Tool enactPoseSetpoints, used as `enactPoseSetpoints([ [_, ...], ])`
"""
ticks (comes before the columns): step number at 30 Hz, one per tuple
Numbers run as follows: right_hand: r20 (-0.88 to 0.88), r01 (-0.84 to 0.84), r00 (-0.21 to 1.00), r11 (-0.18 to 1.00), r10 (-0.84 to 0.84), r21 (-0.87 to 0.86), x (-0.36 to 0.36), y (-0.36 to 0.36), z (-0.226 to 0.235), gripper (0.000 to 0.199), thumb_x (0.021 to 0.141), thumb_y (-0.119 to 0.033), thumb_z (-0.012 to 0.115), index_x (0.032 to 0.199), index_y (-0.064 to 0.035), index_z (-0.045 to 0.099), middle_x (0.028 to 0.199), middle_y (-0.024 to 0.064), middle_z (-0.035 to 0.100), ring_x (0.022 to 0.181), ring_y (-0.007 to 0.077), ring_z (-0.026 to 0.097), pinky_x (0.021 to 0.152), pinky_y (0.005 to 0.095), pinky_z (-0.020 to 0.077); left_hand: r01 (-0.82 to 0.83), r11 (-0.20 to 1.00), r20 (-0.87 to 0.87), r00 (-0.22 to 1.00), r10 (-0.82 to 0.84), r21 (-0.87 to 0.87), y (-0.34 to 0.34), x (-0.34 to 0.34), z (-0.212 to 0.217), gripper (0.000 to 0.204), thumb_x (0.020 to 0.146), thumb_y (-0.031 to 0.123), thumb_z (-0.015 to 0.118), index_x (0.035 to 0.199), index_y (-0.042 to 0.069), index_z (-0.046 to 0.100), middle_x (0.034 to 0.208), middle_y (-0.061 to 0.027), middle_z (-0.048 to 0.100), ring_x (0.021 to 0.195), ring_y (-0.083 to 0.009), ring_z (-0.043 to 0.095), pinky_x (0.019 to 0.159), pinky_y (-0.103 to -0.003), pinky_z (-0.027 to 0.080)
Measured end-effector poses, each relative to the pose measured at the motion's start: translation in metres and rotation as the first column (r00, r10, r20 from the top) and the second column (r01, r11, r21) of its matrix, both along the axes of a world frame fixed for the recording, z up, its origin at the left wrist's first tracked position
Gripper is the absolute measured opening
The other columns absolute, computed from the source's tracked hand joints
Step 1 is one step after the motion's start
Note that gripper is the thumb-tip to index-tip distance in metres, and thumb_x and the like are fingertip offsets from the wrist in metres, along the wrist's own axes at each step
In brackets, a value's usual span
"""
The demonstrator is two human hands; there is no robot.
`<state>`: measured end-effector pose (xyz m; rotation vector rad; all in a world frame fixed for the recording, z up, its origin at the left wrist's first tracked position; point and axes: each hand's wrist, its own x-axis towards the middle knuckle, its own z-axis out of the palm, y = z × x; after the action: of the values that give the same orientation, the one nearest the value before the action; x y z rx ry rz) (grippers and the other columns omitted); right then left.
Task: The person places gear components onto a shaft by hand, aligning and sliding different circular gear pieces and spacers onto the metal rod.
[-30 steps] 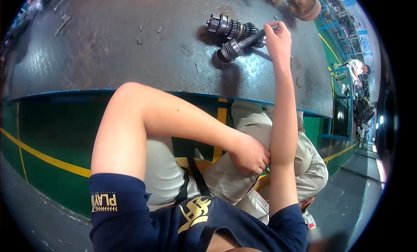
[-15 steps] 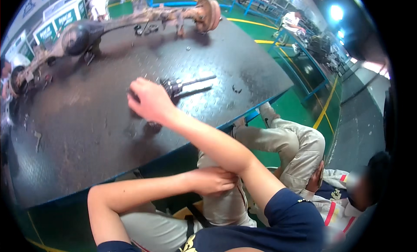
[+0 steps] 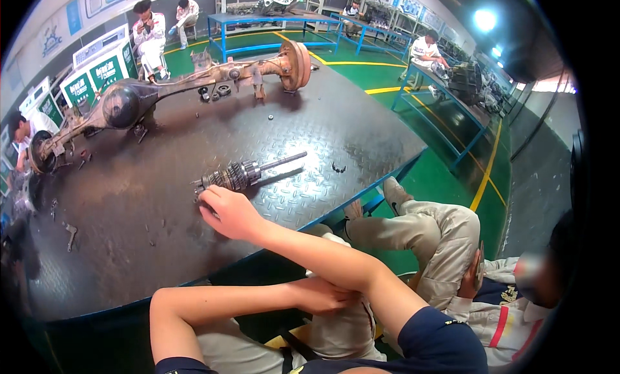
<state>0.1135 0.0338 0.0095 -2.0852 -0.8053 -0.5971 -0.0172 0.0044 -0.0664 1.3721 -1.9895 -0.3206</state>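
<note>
A transmission gear shaft (image 3: 237, 174) lies on the dark metal table, its gear stack at the left and its bare rod pointing right. My right hand (image 3: 231, 212) is at the near side of the gear stack's left end. Its fingers are loosely bent, with a gap between them and the thumb, and I see nothing held there. The fingertips overlap the shaft's end in view; whether they touch it is unclear. My left hand (image 3: 323, 296) rests on my leg under my right elbow, its fingers partly hidden by that arm.
A rusty axle housing (image 3: 123, 104) spans the table's far side. A broken dark ring (image 3: 338, 168), a small nut (image 3: 270, 118) and a metal bracket (image 3: 71, 236) lie on the tabletop (image 3: 129, 264). A seated person's leg (image 3: 439, 229) is close at the right.
My right hand has drawn back toward me, uncovering the gear stack. My left hand stays under the right elbow. The view has tilted up, showing more of the room.
</note>
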Motion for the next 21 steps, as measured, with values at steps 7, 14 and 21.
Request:
enactPoseSetpoints([
  [7,0.008,-0.111,0.994,0.993,0.11,0.032,-0.004,-0.037,-0.002,0.02,0.087,-0.012,0.066,0.105,-0.0046,0.059,0.086,0.0116,0.058,0.073,0.0296,0.06,0.064,0.0374,0.0486,0.04,0.999,-0.078,0.996,-0.04,0.0,-0.032,-0.008,0.005,0.028,0.096,0.02,0.049,0.113,0.003,0.064,0.116,-0.0209,0.063,0.11,-0.0348,0.059,0.099,-0.043,0.044],
  [14,-0.219,-0.175,0.955,0.975,0.201,0.135,-0.002,-0.051,0.0,0.021,0.088,-0.012,0.066,0.103,-0.0028,0.057,0.079,0.0128,0.054,0.069,0.028,0.055,0.065,0.0377,0.0456,0.126,0.986,0.242,0.966,-0.096,-0.112,-0.039,0.0,0.013,0.032,0.099,0.012,0.041,0.124,0.001,0.059,0.123,-0.0194,0.06,0.114,-0.0341,0.057,0.106,-0.043,0.042],
  [21,-0.227,-0.153,0.955,0.972,0.192,0.179,-0.002,-0.047,-0.005,0.018,0.089,-0.012,0.065,0.102,-0.0014,0.058,0.067,0.0083,0.049,0.061,0.0217,0.049,0.061,0.0352,0.0418,0.134,0.987,0.259,0.96,-0.109,-0.084,-0.041,-0.001,0.01,0.029,0.096,0.01,0.046,0.119,0.001,0.061,0.122,-0.0173,0.06,0.117,-0.033,0.056,0.105,-0.043,0.044],
])
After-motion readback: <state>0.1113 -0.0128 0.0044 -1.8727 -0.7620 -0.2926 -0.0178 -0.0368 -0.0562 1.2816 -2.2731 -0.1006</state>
